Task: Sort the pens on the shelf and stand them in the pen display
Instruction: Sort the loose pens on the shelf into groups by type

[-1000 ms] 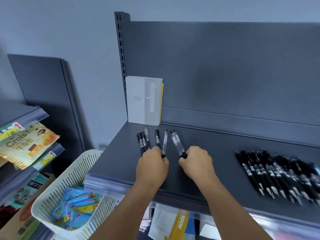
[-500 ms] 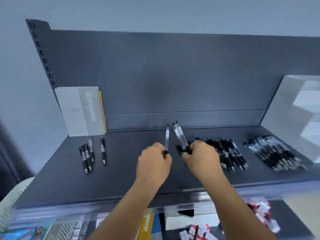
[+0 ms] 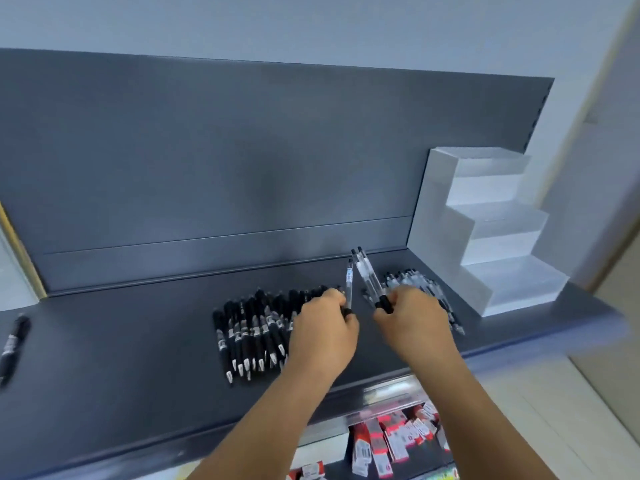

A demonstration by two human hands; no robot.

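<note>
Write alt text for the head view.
Left hand holds one clear pen, right hand holds two, above a dark shelf with pen piles. White stepped display stands at right.

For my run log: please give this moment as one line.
left hand: holds one clear pen | right hand: holds two clear pens | display: no pens visible

The dark shelf (image 3: 131, 358) lies bare between a stray black pen (image 3: 14, 341) at its left edge and the row of black pens (image 3: 249, 334) near the middle. A heap of clear pens (image 3: 415, 284) sits just beside the white stepped pen display (image 3: 502, 237), crowding its front left corner. The display's 4 steps stand open from above. The back panel (image 3: 242, 161) closes off the rear.
</note>
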